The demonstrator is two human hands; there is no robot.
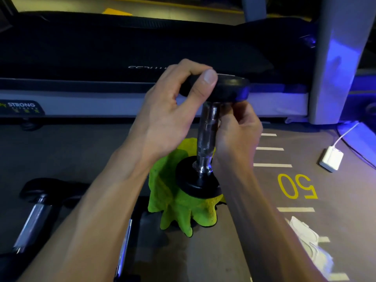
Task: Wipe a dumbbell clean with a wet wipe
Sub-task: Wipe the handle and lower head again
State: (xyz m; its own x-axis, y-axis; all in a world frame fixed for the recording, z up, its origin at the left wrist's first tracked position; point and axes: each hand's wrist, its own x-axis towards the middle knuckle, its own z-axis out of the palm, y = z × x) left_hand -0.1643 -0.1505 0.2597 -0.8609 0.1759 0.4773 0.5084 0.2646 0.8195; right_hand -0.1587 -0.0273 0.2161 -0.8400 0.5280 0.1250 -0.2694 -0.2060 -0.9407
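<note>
Dumbbell [207, 137] stands upright at the centre of the frame, its lower head resting on a green cloth [175, 208] spread on the floor [71, 151]. Our left hand [168, 110] grips the upper head, thumb across its rim and fingers curled over the top, steadying the weight. Our right hand [236, 129] is curled beside the chrome handle, fingers close against the metal just under the upper head; we cannot tell whether it pinches a wipe there, since nothing white shows between the fingers.

At the lower right of the frame lies a crumpled white wipe [307, 237] on the floor, well apart from both hands. Whether it is a used one or one waiting, we cannot say.

We judge the task to be in its middle part: the dumbbell has been stood on end and is held firm, which suits working round the handle and the undersides of the heads. The chrome looks bright with clean glints, yet the dim blue light hides any smears, so we cannot call any part finished. The handle, both black heads and their rims may all need passes.

Two more dumbbells [34, 216] lie at the lower left. A treadmill [122, 49] fills the upper frame, and a white charger [331, 161] with its cable sits at the right, beside a yellow "50" [297, 186] painted on the floor.
</note>
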